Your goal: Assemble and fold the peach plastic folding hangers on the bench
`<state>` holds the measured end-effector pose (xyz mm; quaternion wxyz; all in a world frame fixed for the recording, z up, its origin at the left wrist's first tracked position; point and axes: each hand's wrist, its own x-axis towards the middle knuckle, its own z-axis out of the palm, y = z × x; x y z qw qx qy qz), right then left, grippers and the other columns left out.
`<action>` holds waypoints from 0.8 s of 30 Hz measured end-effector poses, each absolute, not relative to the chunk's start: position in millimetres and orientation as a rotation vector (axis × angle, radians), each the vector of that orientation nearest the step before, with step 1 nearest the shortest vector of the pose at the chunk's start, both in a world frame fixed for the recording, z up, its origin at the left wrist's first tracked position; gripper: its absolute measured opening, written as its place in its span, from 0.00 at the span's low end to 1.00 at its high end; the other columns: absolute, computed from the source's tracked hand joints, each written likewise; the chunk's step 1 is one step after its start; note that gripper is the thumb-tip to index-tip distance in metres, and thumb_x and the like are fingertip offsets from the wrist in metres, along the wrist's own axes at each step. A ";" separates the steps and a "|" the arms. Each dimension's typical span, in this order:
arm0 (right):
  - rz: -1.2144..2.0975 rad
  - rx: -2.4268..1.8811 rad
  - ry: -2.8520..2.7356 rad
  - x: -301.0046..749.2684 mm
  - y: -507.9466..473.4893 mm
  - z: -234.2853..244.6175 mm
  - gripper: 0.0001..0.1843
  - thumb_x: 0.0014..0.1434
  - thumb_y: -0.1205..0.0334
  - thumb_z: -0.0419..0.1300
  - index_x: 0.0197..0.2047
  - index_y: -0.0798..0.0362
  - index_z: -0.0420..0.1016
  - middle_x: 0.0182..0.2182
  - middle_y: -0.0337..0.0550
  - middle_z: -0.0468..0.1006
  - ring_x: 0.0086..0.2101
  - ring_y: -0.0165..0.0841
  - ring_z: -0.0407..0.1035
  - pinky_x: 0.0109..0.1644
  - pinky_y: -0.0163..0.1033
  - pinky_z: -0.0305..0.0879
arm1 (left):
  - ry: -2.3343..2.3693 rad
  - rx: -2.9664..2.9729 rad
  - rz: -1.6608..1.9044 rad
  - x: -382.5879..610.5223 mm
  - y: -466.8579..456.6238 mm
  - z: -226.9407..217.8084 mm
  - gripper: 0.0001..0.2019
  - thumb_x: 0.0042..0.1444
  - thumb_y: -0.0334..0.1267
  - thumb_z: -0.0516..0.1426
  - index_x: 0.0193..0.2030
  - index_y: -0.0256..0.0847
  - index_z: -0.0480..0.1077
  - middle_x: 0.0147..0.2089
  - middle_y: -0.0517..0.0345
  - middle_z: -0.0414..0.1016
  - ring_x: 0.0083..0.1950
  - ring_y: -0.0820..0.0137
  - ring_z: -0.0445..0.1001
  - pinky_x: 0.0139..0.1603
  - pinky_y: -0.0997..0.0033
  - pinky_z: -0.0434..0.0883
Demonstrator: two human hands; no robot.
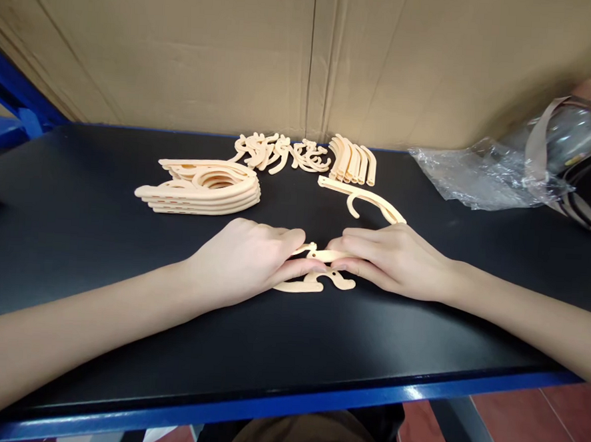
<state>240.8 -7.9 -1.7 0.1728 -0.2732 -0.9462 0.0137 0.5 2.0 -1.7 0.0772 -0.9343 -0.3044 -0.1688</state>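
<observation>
Cream pieces are pinched by the left hand and right hand; a stack is seen at ten o'clock.

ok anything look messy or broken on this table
Nothing looks plainly broken or spilled. The loose curved pieces at the back lie jumbled, unlike the neat hanger stack, and clear plastic lies crumpled at the right.

Smooth, softly shining tabletop
From here I see smooth plastic hangers, glossy metal edging, matt cardboard and shiny, crinkled plastic film.
</observation>
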 end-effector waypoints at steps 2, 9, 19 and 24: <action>0.062 -0.780 -2.689 240.8 -8.0 -1.5 0.18 0.72 0.55 0.46 0.42 0.55 0.74 0.31 0.38 0.76 0.25 0.25 0.66 0.26 0.31 0.54 | -0.920 -2.831 -0.457 0.8 1.2 0.9 0.34 0.67 0.60 0.33 0.22 0.39 0.60 0.17 0.61 0.63 0.17 0.74 0.61 0.21 0.73 0.48; 0.051 -0.796 -2.681 240.0 -9.1 -1.3 0.18 0.72 0.55 0.46 0.43 0.55 0.75 0.30 0.37 0.76 0.25 0.24 0.67 0.26 0.31 0.55 | -0.971 -2.861 -0.425 1.8 -0.8 6.3 0.34 0.66 0.61 0.32 0.22 0.39 0.60 0.17 0.61 0.64 0.17 0.73 0.62 0.21 0.73 0.47; 0.109 -0.809 -2.631 240.4 -9.0 -1.4 0.17 0.71 0.55 0.48 0.44 0.54 0.74 0.32 0.37 0.77 0.27 0.24 0.67 0.29 0.30 0.57 | -0.955 -2.958 -0.602 -0.7 2.3 0.0 0.28 0.71 0.53 0.36 0.24 0.40 0.56 0.18 0.65 0.60 0.17 0.76 0.59 0.22 0.74 0.50; 0.102 -0.804 -2.617 239.8 -9.0 -2.1 0.16 0.71 0.55 0.48 0.43 0.54 0.74 0.30 0.36 0.76 0.27 0.24 0.67 0.28 0.30 0.56 | -1.006 -3.021 -0.568 -0.6 0.1 3.0 0.20 0.70 0.42 0.40 0.26 0.41 0.56 0.20 0.66 0.61 0.19 0.75 0.61 0.23 0.73 0.51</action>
